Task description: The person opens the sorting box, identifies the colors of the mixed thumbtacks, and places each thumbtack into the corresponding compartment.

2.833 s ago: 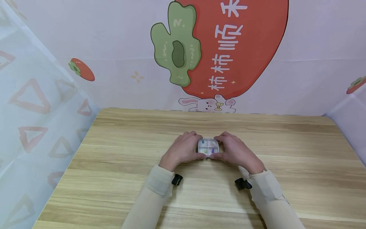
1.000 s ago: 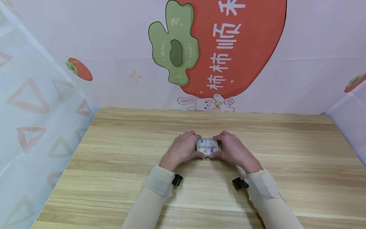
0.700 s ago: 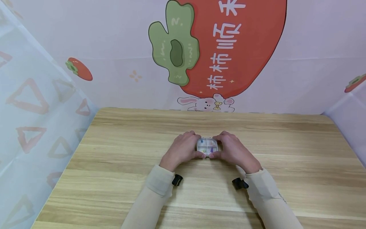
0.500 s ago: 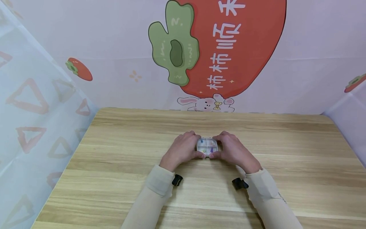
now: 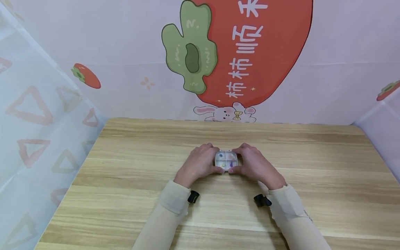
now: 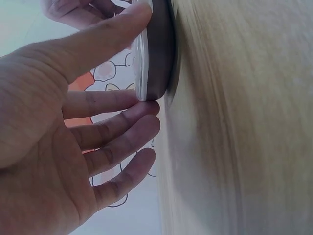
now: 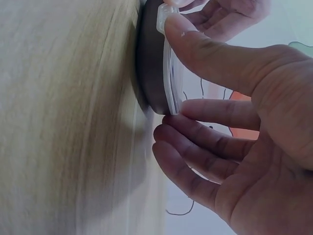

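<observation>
A small pill box (image 5: 226,160) with four compartments sits on the table between both hands, its clear lid down. Through the lid, small coloured pieces show, among them a blue and a purple one. My left hand (image 5: 201,161) grips the box's left side, thumb at the front edge and forefinger at the back. On the other side my right hand (image 5: 254,164) holds it the same way. In the right wrist view the thumb lies by the lid's clear front tab (image 7: 165,15), over the dark base (image 7: 150,63). The left wrist view shows the base's dark side (image 6: 160,49) close over the wood.
The wooden table (image 5: 150,152) reaches back to a white cloth backdrop (image 5: 131,41) printed with a large red persimmon. Another patterned cloth (image 5: 47,139) hangs along the left. Black wrist mounts (image 5: 262,200) stick out from the beige sleeves (image 5: 170,211).
Since the earliest frame the whole view has shifted slightly, the right forearm a little more to the left. Both hands keep their grip on the pill box, which looks the same throughout.
</observation>
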### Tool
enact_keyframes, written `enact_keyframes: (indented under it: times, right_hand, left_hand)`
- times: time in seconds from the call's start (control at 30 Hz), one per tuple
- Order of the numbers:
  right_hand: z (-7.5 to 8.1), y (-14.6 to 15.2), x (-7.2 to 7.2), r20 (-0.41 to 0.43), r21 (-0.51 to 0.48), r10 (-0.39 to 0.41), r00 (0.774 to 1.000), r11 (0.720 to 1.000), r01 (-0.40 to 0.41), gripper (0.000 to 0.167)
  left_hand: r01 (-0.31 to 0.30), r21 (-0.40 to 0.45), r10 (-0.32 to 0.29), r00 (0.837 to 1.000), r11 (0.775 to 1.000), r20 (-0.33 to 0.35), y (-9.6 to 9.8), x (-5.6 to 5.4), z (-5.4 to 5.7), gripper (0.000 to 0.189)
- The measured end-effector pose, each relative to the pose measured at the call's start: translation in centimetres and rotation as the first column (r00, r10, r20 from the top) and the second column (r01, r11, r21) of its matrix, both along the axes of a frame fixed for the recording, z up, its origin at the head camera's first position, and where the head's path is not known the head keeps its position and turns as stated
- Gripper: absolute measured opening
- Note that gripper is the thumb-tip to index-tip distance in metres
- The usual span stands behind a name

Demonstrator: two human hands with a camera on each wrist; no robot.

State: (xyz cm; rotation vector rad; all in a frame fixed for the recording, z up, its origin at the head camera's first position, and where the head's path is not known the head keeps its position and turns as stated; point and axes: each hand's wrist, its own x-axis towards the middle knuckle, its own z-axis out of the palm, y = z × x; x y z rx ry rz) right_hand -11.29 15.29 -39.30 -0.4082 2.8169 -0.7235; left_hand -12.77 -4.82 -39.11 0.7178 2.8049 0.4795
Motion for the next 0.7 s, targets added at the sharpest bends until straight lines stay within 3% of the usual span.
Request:
enact_keyframes:
  times: [0.47, 0.7]
  right_hand:
    - [0.32, 0.31, 0.1, -0.007, -0.004, -0.04, 0.999, 0.999, 0.04, 0.08]
    - [0.46, 0.59, -0.01, -0.05, 0.049, -0.027, 0.998, 0.998, 0.029, 0.07]
  left_hand:
    - [-0.013, -0.013, 0.013, 1.0, 1.0, 0.001, -0.11, 0.01, 0.23, 0.073]
    - [-0.021, -0.031, 0.021, 1.0, 0.999, -0.007, -0.29, 0.02, 0.28, 0.059]
